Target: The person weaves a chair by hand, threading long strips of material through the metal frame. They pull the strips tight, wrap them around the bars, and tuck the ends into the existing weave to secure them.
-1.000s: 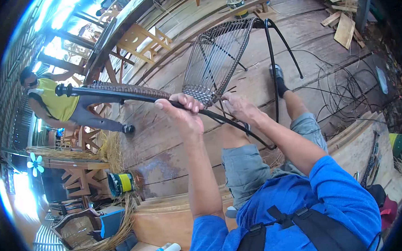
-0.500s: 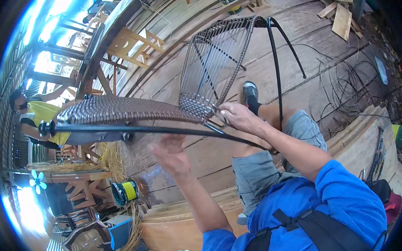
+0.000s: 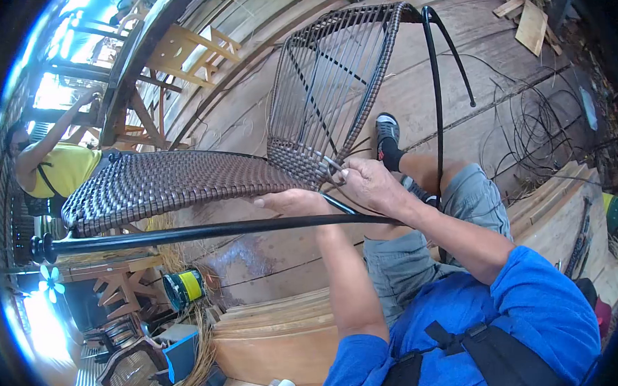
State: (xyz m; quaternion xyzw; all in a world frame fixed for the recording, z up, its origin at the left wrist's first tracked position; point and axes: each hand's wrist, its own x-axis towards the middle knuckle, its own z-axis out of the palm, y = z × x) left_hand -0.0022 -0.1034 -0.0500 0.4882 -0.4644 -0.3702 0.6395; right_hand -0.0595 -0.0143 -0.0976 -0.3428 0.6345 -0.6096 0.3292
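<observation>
A chair [image 3: 171, 185] of dark brown woven strands on a black metal frame lies tilted in front of me. One panel is closely woven; the other [image 3: 335, 88] shows mostly long parallel strands, with dense weave near the bend. My right hand [image 3: 374, 184] is closed at the corner where the panels meet, pinching a thin dark weaving strand [image 3: 354, 206]. My left hand [image 3: 292, 202] reaches up behind the black frame tube [image 3: 241, 228], its fingers stretched along the lower edge of the woven panel. Part of its palm and wrist is hidden by the tube.
Loose dark strands [image 3: 537, 138] lie coiled on the plank floor at right. Wooden boards [image 3: 280, 325] are stacked beside me. A person in a yellow top [image 3: 70, 169] works at far left. A green-and-yellow can [image 3: 184, 288] stands lower left, near another woven chair [image 3: 134, 370].
My left hand has moved right and up to the woven panel's edge. The chair has shifted and tilted, showing more of its woven surface. My right hand stays at the corner.
</observation>
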